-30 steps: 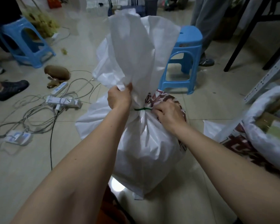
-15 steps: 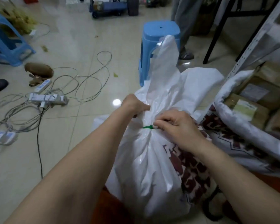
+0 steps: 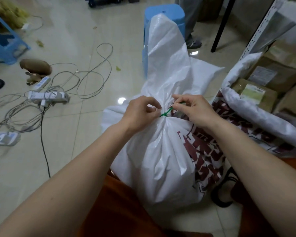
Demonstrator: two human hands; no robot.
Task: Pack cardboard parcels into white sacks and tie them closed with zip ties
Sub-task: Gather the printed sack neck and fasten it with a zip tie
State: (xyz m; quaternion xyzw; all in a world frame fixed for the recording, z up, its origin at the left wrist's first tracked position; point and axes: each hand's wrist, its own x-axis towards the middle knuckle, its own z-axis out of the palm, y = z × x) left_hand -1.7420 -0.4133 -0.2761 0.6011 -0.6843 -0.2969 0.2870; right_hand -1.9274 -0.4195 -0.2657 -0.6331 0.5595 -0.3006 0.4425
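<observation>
Two bare hands meet at the gathered neck of a white sack (image 3: 161,156) that stands on the tiled floor (image 3: 72,40) in front of the person. A green zip tie (image 3: 166,113) circles the bunched neck, and its loose tail slants up to the right. The left hand (image 3: 140,112) has its fingers curled in against the neck just left of the tie, pinching the plastic there. The right hand (image 3: 193,110) pinches the tail of the tie between thumb and forefinger, its other fingers loosely bent. Above the tie the spare top of the sack rises in a tall crumpled flap, partly covering a blue stool (image 3: 164,14) behind it. Dark red print runs down the right side of the sack. To the right a second sack (image 3: 256,117) lies open with its rim rolled back, and cardboard parcels (image 3: 266,82) with paper labels fill it. On the left of the floor lie power strips (image 3: 48,96) among tangled cables (image 3: 92,72), with another blue stool (image 3: 5,41) near the far left edge.
</observation>
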